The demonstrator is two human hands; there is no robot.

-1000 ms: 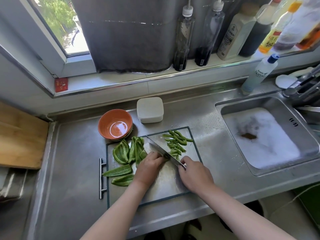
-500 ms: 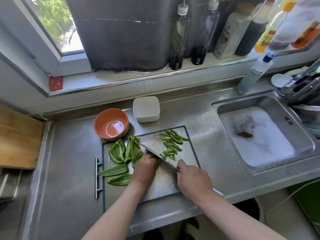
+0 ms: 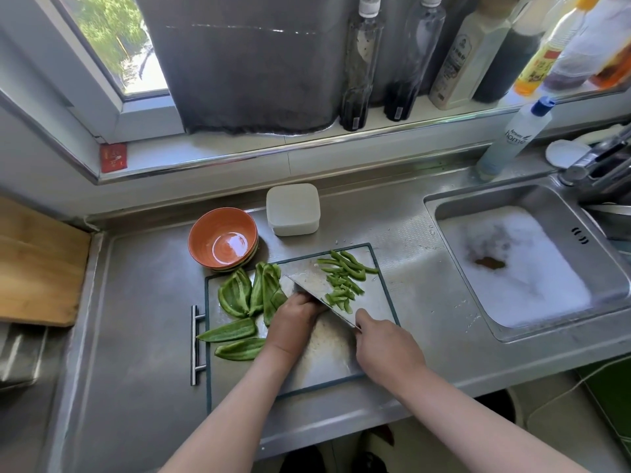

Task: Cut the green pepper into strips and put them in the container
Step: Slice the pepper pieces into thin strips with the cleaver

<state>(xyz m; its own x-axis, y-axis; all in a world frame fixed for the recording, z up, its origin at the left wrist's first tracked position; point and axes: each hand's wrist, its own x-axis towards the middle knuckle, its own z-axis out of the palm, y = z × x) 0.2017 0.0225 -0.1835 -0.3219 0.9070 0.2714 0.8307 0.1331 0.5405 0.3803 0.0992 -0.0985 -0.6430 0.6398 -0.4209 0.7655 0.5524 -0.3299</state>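
**Slicing in hand, nothing in the container yet**

The pepper piece (image 3: pixel 277 298) being cut lies near the middle of the cutting board (image 3: pixel 327 349), mostly hidden under the left hand (image 3: pixel 293 319). That hand bears down on it with the fingers curled, the knuckles close against the flat of the knife (image 3: pixel 316 289). The right hand (image 3: pixel 386 349) is wrapped round the handle, which is hidden in the fist, and the blade runs diagonally away across the board. Finished strips (image 3: pixel 343 279) lie in a loose heap on the far right of the board, just beyond the blade. Several uncut pieces (image 3: pixel 239 295) wait on the left side, two of them at the near left edge.

The white lidded container (image 3: pixel 293 209) stands on the bench (image 3: pixel 136 319) behind the board with its lid on, and an orange bowl (image 3: pixel 222 238) sits beside it. No pepper shows in either.

By my reading the task is in its cutting step and well short of halfway, since most of the pepper is whole. The next move calls for short, even strokes with the left fingertips tucked back from the edge. After that comes feeding in a fresh piece, then opening the container before any strips are moved.
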